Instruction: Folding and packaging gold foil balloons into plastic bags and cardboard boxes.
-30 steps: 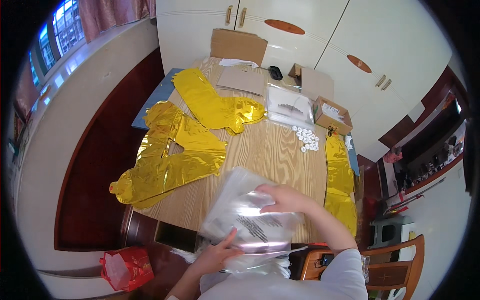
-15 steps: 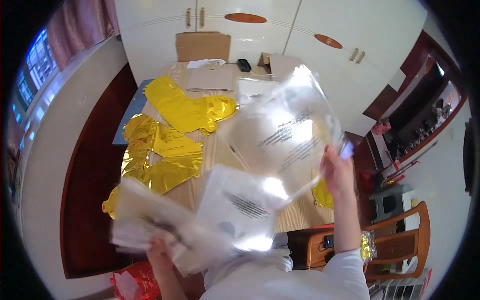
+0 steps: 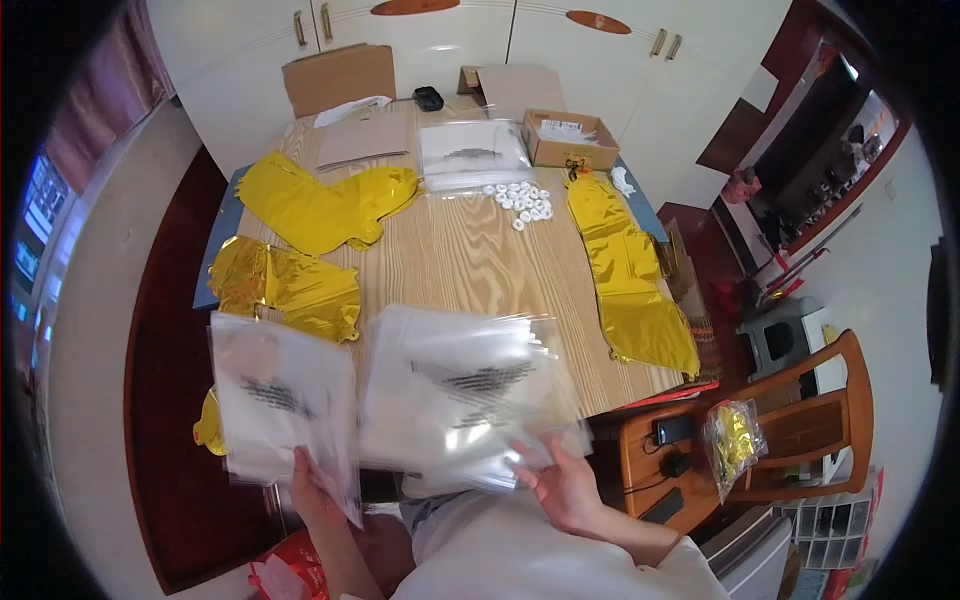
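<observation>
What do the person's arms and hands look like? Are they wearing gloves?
No gloves. The left hand and right hand are both bare, with no rings or watch that I can see. The forearms are bare too, and a white short sleeve covers the right upper arm.

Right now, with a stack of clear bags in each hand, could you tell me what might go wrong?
The left hand pinches its stack of clear bags only at the lower edge, so slippery sheets could slide out. The right hand supports a fanned stack that may spill. Either stack could sweep the gold foil balloons off the wooden table.
</observation>
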`<state>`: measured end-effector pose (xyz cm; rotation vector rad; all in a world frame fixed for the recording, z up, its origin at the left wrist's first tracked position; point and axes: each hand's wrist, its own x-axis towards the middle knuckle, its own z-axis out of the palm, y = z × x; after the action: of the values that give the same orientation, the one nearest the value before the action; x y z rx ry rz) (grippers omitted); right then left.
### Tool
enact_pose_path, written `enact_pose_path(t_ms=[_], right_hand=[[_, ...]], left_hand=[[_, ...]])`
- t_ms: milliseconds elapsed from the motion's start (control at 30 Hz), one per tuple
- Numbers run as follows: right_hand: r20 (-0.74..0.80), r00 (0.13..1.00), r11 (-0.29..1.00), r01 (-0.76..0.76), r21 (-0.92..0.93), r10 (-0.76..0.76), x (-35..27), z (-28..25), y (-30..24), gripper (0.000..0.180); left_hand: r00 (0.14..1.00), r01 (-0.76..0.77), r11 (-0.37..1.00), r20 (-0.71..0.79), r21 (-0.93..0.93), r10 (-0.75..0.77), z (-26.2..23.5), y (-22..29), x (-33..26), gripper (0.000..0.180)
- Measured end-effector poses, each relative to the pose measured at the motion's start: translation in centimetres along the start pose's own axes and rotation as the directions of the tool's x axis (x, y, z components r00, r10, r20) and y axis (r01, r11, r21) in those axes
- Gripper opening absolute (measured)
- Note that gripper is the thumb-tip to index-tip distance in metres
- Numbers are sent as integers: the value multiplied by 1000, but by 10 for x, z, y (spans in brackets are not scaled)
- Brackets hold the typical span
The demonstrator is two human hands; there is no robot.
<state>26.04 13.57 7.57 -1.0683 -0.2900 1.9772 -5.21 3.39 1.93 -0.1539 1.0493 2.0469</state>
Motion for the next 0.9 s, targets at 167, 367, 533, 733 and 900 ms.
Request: enact_pose_path(t_ms=[167, 367, 533, 733, 900], right_hand=[[224, 931, 958, -278, -72, 287, -15, -23, -3, 36], [394, 691, 788, -453, -417, 606, -13, -33, -6, 48], [290, 708, 689, -373, -621, 644, 8, -60, -14, 43], [178, 940, 894, -201, -400, 291, 36, -92, 9, 36], [228, 914, 937, -300, -177, 335, 40, -60, 24, 38]], left_hand=[[999, 43, 997, -3, 63, -43, 23, -29, -35, 30], [994, 89, 994, 57, 56, -93, 45, -48, -49, 36], [978, 208, 976, -4, 68, -208, 68, -68, -65, 32], [973, 231, 968, -19, 100, -230, 62, -105, -66, 29], [954, 289, 951, -122, 110, -275, 94, -104, -79, 25]])
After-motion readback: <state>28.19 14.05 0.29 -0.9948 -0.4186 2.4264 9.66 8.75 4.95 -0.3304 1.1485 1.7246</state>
